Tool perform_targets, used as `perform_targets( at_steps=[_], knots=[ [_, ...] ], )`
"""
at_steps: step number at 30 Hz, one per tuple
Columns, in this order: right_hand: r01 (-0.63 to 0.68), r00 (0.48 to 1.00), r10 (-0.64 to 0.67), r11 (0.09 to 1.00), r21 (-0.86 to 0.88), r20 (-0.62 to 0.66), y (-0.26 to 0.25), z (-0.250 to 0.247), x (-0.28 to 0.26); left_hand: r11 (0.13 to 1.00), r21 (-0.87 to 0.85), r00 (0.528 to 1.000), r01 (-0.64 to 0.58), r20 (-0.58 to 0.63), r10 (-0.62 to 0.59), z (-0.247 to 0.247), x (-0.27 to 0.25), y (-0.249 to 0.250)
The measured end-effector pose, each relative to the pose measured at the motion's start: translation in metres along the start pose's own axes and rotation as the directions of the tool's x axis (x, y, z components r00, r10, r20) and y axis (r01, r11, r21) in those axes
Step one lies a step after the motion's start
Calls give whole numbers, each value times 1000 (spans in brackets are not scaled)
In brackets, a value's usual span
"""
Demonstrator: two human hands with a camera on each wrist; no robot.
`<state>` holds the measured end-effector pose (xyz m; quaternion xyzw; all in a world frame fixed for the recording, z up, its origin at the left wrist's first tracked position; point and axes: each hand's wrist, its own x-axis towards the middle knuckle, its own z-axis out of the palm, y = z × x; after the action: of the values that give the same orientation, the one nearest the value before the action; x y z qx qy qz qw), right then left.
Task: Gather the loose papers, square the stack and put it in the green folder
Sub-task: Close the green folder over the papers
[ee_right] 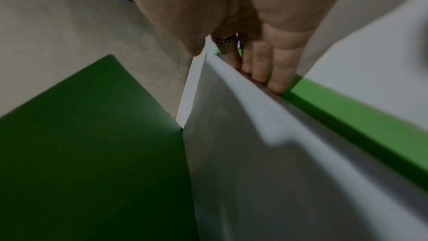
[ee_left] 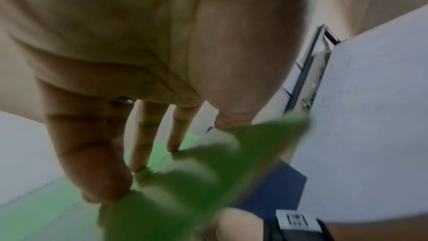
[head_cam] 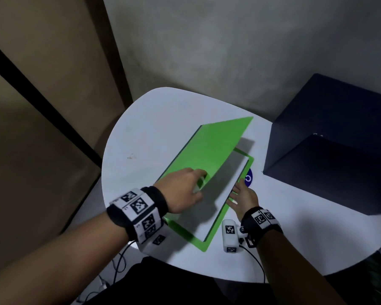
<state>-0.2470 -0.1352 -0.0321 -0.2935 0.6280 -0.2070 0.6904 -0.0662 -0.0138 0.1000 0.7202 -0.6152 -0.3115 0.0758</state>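
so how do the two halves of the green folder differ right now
The green folder's front cover is raised at an angle, while its back cover lies flat on the white round table. The left hand grips the front cover's edge; the right hand touches the white paper stack that rests on the back cover. Both are the same bright green.

The folder (head_cam: 209, 150) lies open mid-desk (head_cam: 145, 133), papers (head_cam: 220, 188) inside on its lower leaf. At nine o'clock the left hand (head_cam: 180, 192) holds the cover; at three, the right hand (head_cam: 244, 199) touches the papers' edge. A box (head_cam: 330, 146) stands at two o'clock.
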Motion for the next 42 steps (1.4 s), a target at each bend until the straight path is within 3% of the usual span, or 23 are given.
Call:
perform_targets(
  at_steps=[2, 5, 6, 8, 9, 11, 13, 17, 22, 29, 34, 38, 42],
  knots=[
    [-17, 998, 13, 998, 60, 64, 2, -12, -5, 999, 19, 997, -36, 66, 35, 24, 6, 8],
    [-15, 999, 15, 1000, 15, 35, 4, -30, -7, 998, 25, 961, -61, 272, 52, 54, 19, 3],
    [6, 1000, -6, 999, -49, -7, 4, -34, -7, 997, 66, 970, -32, 241, 15, 59, 26, -6],
    [48, 997, -60, 973, -225, -47, 10, -40, -5, 982, 119, 987, 147, 44, -153, 67, 42, -32],
    [78, 994, -101, 930, -359, -46, 15, -42, -5, 957, 88, 961, 275, -35, -273, 70, 49, -47],
    [129, 986, -170, 761, -636, -3, 27, -41, -4, 878, -57, 875, 476, -73, -479, 72, 59, -70],
    [157, 978, -207, 663, -732, 21, 34, -33, -7, 824, -144, 828, 548, -40, -559, 73, 66, -83],
    [247, 953, -296, 639, -728, 63, 31, -21, -17, 782, -214, 796, 585, -29, -604, 70, 78, -95],
    [227, 958, -285, 667, -709, 38, 27, -23, -18, 760, -283, 806, 585, 102, -583, 61, 83, -101],
    [173, 962, -271, 717, -675, -41, 15, -34, -15, 713, -435, 804, 550, 46, -593, 75, 94, -97],
    [153, 945, -316, 648, -746, -80, 12, -54, -2, 695, -506, 797, 512, -22, -603, 71, 140, -75],
    [122, 928, -360, 527, -841, -92, -2, -60, 21, 691, -529, 793, 493, -52, -607, 66, 191, -56],
    [107, 919, -373, 545, -832, -126, -22, -59, 43, 677, -535, 779, 505, -55, -625, 64, 229, -47]
  ],
)
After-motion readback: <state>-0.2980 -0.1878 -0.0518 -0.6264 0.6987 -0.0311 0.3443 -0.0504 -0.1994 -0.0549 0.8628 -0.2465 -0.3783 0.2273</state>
